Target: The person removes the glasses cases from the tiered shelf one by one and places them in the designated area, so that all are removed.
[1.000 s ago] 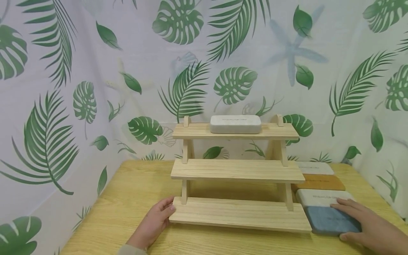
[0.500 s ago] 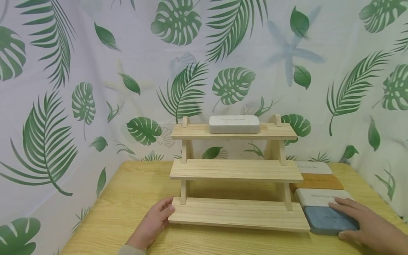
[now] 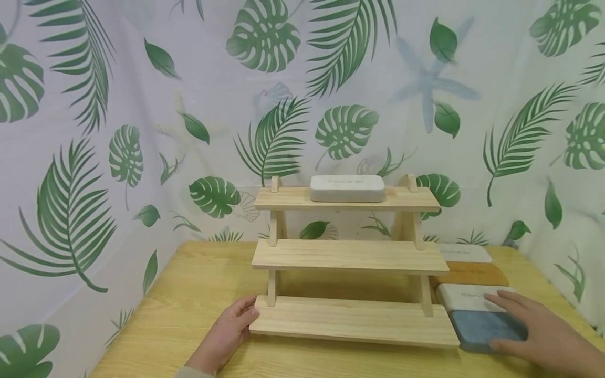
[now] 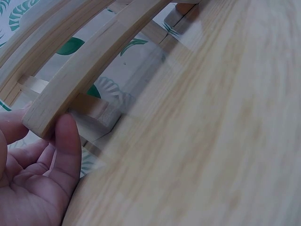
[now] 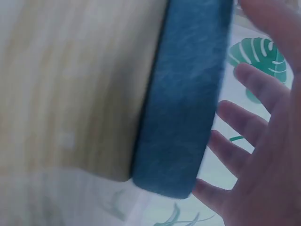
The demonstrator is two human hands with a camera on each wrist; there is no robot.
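A three-tier wooden shelf stand stands on the table. My left hand pinches the left end of its lowest board; in the left wrist view the thumb and fingers hold that board end. Over the blue oblong case, to the right of the stand, is my right hand with its fingers spread. In the right wrist view those fingers lie along the side of the blue case; whether they all touch it I cannot tell. A white case sits on the top tier.
Behind the blue case lie a white case, an orange-brown case and another white case, in a row on the wooden table. A leaf-patterned cloth hangs close behind and at the sides.
My right hand has shifted slightly left over the blue case. The left hand keeps its grip on the board. The head view has tilted up a little.
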